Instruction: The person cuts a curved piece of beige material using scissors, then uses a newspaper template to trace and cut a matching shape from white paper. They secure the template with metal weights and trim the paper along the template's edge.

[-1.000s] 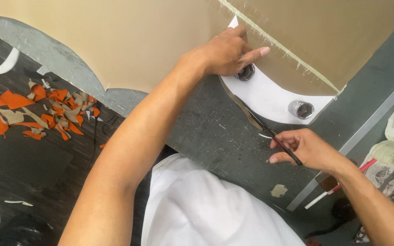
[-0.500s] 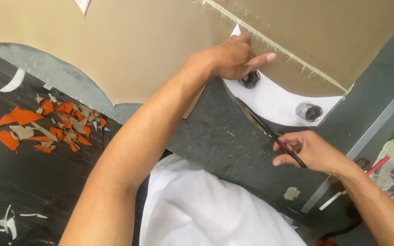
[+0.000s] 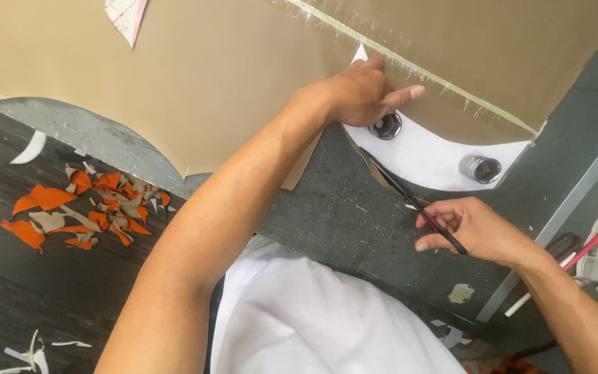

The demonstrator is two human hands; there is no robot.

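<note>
A large tan sheet lies over a dark worktable. A white curved paper pattern rests on the sheet's lower edge, pinned by two metal socket weights. My left hand presses down on the sheet and the pattern's upper tip, fingers spread, next to the left weight. My right hand grips black scissors, whose blades run up along the pattern's lower left edge.
Orange and beige offcuts lie heaped on the dark floor at the left, with white slivers lower down. A metal rail edges the table at the right, with a red-and-white stick beyond it. My white shirt fills the bottom centre.
The view has shifted slightly, so the sheet and hands sit lower in frame. My right hand keeps the scissors along the pattern's edge; my left hand stays pressed on the sheet.
</note>
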